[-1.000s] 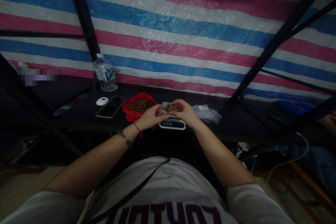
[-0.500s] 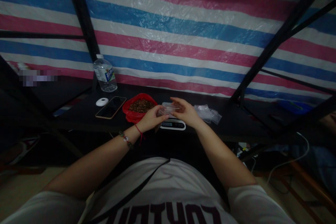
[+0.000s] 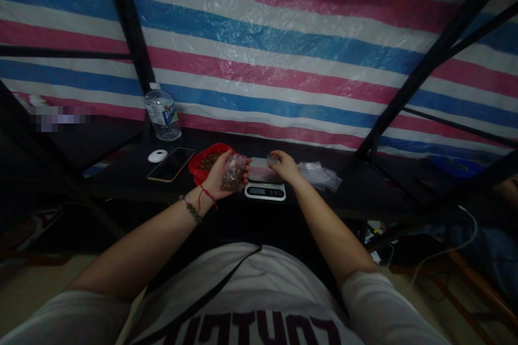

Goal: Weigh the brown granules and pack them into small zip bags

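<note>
In my left hand (image 3: 217,177), turned palm up, lies a small clear plastic bag (image 3: 233,172) partly filled with brown bits. The fingers curl up around its far side. My right hand (image 3: 285,166) pinches a small clear plastic piece (image 3: 273,159), perhaps a little cup, above the right side of a white digital scale (image 3: 265,192). The numbers on the scale's display are too dim to read. Behind my left hand sits a red plastic bag (image 3: 198,175), open at the top, with loose brown bits (image 3: 209,161) inside; my hand hides part of it.
Flat clear bags (image 3: 318,173) lie to the right of the scale. On the left are a phone (image 3: 171,164), a round white case (image 3: 157,156) and a clear bottle (image 3: 164,116). Dark metal posts (image 3: 131,32) frame the black table before a striped sheet (image 3: 259,54).
My hands have moved apart. My left hand has turned palm up and drawn left with the filled bag now showing, while the right keeps the clear piece over the scale.
</note>
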Demonstrator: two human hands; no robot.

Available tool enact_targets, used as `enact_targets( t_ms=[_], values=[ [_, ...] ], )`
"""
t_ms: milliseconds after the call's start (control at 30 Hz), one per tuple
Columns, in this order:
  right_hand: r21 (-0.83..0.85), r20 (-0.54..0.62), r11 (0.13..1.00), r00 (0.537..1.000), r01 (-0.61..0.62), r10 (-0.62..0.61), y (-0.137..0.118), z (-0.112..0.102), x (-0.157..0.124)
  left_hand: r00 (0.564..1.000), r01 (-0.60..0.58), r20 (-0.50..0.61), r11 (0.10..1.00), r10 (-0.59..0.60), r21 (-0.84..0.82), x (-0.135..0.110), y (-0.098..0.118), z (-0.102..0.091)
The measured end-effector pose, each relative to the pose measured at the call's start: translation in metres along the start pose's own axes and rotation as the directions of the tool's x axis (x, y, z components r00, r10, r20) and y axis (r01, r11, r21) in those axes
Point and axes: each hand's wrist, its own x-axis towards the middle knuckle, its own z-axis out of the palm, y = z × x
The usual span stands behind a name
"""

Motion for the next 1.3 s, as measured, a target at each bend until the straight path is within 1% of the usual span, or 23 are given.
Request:
enact_targets(
  t_ms=[133, 200, 267, 333, 400, 467, 500, 567, 667, 733, 767, 833, 900, 967, 1033, 1067, 1100, 1167, 1233, 1300],
  values=[
    [-0.065, 0.039, 0.996, 0.997, -0.059, 0.061, 0.009, 0.013, 0.003, 0.995, 0.077, 0.076, 0.991, -0.069, -0.109, -0.001, 0.000, -0.002],
    [-0.109, 0.036, 0.993, 0.999, -0.035, 0.039, 0.010, 0.016, 0.001, 0.992, 0.091, 0.104, 0.988, -0.078, -0.129, -0.001, 0.000, -0.003],
    [-0.137, 0.011, 0.990, 1.000, 0.013, -0.012, 0.010, 0.016, -0.002, 0.989, 0.099, 0.124, 0.986, -0.083, -0.131, -0.001, -0.001, -0.004],
    [-0.124, -0.036, 0.991, 0.998, 0.043, -0.047, 0.007, 0.013, -0.007, 0.987, 0.106, 0.131, 0.987, -0.090, -0.123, -0.002, -0.001, -0.004],
    [-0.073, -0.098, 0.995, 0.993, 0.065, -0.072, -0.001, 0.006, -0.013, 0.986, 0.112, 0.133, 0.988, -0.097, -0.110, -0.002, -0.003, -0.003],
    [-0.004, -0.134, 0.990, 0.981, 0.141, -0.141, -0.015, -0.004, -0.021, 0.985, 0.120, 0.140, 0.989, -0.106, -0.092, -0.001, -0.005, -0.003],
    [0.037, -0.131, 0.979, 0.973, 0.199, -0.192, -0.023, -0.010, -0.026, 0.982, 0.125, 0.148, 0.989, -0.113, -0.079, -0.001, -0.007, -0.002],
    [0.131, -0.067, 0.943, 0.952, 0.306, -0.299, -0.043, -0.019, -0.038, 0.976, 0.143, 0.174, 0.989, -0.133, -0.047, -0.001, -0.012, -0.001],
    [0.247, 0.109, 0.901, 0.913, 0.357, -0.392, -0.068, -0.029, -0.055, 0.959, 0.174, 0.224, 0.985, -0.171, 0.007, -0.001, -0.022, 0.001],
    [0.298, 0.189, 0.890, 0.893, 0.345, -0.409, -0.078, -0.032, -0.061, 0.944, 0.188, 0.262, 0.979, -0.202, 0.078, -0.003, -0.028, 0.001],
    [0.323, 0.200, 0.888, 0.893, 0.328, -0.403, -0.080, -0.034, -0.062, 0.938, 0.180, 0.277, 0.976, -0.209, 0.125, -0.004, -0.030, 0.002],
    [0.363, 0.178, 0.888, 0.915, 0.281, -0.362, -0.081, -0.038, -0.060, 0.943, 0.117, 0.279, 0.966, -0.181, 0.229, -0.004, -0.032, 0.003],
    [0.370, 0.125, 0.901, 0.949, 0.228, -0.291, -0.078, -0.044, -0.057, 0.967, 0.009, 0.234, 0.935, -0.098, 0.356, -0.004, -0.031, 0.004],
    [0.347, 0.087, 0.923, 0.974, 0.166, -0.208, -0.073, -0.051, -0.053, 0.988, -0.078, 0.156, 0.853, -0.004, 0.516, -0.002, -0.029, 0.005],
    [0.339, 0.106, 0.936, 0.985, 0.095, -0.138, -0.070, -0.056, -0.050, 0.995, -0.101, 0.083, 0.751, 0.062, 0.652, 0.001, -0.027, 0.005],
    [0.353, 0.129, 0.934, 0.985, 0.058, -0.110, -0.069, -0.057, -0.049, 0.995, -0.099, 0.058, 0.713, 0.081, 0.694, 0.002, -0.026, 0.006],
    [0.379, 0.153, 0.925, 0.984, 0.023, -0.087, -0.068, -0.058, -0.049, 0.995, -0.095, 0.046, 0.686, 0.090, 0.721, 0.002, -0.026, 0.006],
    [0.456, 0.190, 0.889, 0.980, -0.036, -0.057, -0.068, -0.055, -0.049, 0.994, -0.099, 0.050, 0.661, 0.093, 0.744, 0.002, -0.027, 0.006],
    [0.535, 0.198, 0.842, 0.979, -0.071, -0.043, -0.069, -0.051, -0.050, 0.993, -0.115, 0.075, 0.657, 0.089, 0.745, 0.002, -0.029, 0.007],
    [0.590, 0.190, 0.803, 0.981, -0.084, -0.037, -0.071, -0.048, -0.050, 0.989, -0.149, 0.099, 0.665, 0.112, 0.732, 0.002, -0.030, 0.007]
  ],
)
